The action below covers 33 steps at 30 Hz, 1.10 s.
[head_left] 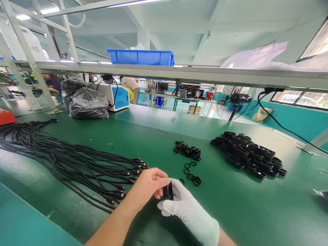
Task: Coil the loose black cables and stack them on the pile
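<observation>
We hold one black cable coil (pixel 168 192) upright between our two hands, just above the green bench (pixel 143 133) at its near side. Our bare left hand (pixel 148 184) pinches the coil at its upper left edge, thumb over the top. Our right hand (pixel 186 205), in a white glove, is clamped around the other side, with fingers above and thumb below.

Containers are located as follows. On the overhead shelf (pixel 194 72), a blue tray (pixel 142 57) holds some pale material that rises above the rim; the rest of its contents is hidden by the wall. A translucent plastic bag (pixel 256 58) lies on the shelf at right; we cannot tell what it contains. On the bench at far left, a clear bag (pixel 88 104) encloses dark contents, beside a white-and-blue machine (pixel 120 95).

Loose parts lie directly on the bench. Long black cables (pixel 64 153) extend at left, connector ends near our left hand. Small black rings (pixel 190 151) are heaped beyond our hands, and finished-looking coils (pixel 241 150) are piled at right.
</observation>
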### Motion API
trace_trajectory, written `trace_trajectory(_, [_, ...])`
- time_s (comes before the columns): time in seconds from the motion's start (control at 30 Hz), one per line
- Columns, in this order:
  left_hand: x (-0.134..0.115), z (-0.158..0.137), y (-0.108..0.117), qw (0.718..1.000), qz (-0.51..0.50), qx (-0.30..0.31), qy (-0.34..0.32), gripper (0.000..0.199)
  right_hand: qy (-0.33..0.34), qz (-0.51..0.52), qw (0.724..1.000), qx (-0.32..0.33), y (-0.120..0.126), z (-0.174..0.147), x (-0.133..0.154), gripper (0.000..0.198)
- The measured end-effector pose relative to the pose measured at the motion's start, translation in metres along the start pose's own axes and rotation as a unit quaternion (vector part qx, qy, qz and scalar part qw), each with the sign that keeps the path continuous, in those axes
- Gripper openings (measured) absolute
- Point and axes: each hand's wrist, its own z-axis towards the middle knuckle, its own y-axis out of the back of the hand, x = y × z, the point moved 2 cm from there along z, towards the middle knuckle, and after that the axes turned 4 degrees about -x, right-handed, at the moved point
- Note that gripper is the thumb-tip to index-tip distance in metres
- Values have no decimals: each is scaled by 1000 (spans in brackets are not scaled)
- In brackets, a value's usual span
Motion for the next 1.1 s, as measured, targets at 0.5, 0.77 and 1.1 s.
trace_trajectory(0.5, [25, -18, -16, 991, -97, 82, 31, 18, -59, 32, 997, 28, 3, -1, -4, 50])
trace_trajectory(0.77, [12, -21, -10, 996, 70, -39, -25, 17, -52, 91, 993, 47, 5, -1, -4, 44])
trace_trajectory(1.1, [20, -27, -16, 998, -64, 22, 6, 15, -59, 60, 996, 13, 5, 0, -6, 45])
